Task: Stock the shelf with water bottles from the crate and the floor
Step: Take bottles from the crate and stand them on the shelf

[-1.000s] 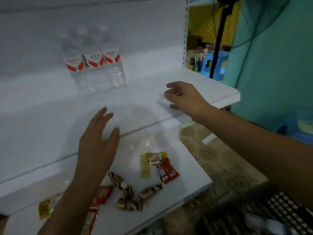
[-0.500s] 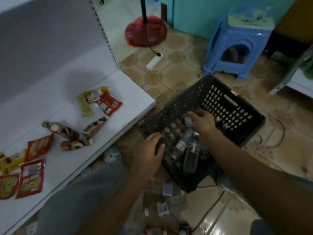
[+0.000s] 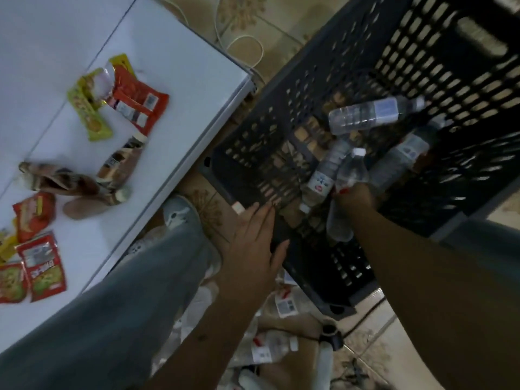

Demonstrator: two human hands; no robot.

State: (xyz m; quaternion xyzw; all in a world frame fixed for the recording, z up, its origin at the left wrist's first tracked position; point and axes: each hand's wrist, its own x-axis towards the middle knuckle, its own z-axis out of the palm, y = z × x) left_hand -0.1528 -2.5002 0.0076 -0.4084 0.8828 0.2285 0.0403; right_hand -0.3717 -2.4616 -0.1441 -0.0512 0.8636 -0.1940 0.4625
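A dark slotted crate [image 3: 253,153] stands on the floor beside the white shelf [image 3: 183,74]. Several clear water bottles lie inside it. My right hand [image 3: 356,198] reaches into the crate and grips one bottle [image 3: 350,171] around its middle, white cap pointing away from me. Another bottle [image 3: 371,115] lies across the crate farther in, and two more [image 3: 323,175] [image 3: 399,160] flank the held one. My left hand [image 3: 253,243] rests with straight fingers on the crate's near wall. More bottles [image 3: 270,347] lie on the floor below my arms.
Snack packets [image 3: 135,102] and wrapped rolls [image 3: 64,181] are scattered on the low shelf at left. My trouser leg [image 3: 126,291] and shoe [image 3: 180,212] sit between shelf and crate. A white cable [image 3: 244,40] loops on the tiled floor.
The view swung from the upper shelf down to the crate. Both hands left the shelf and dropped to the crate; the right hand went in and took hold of a bottle.
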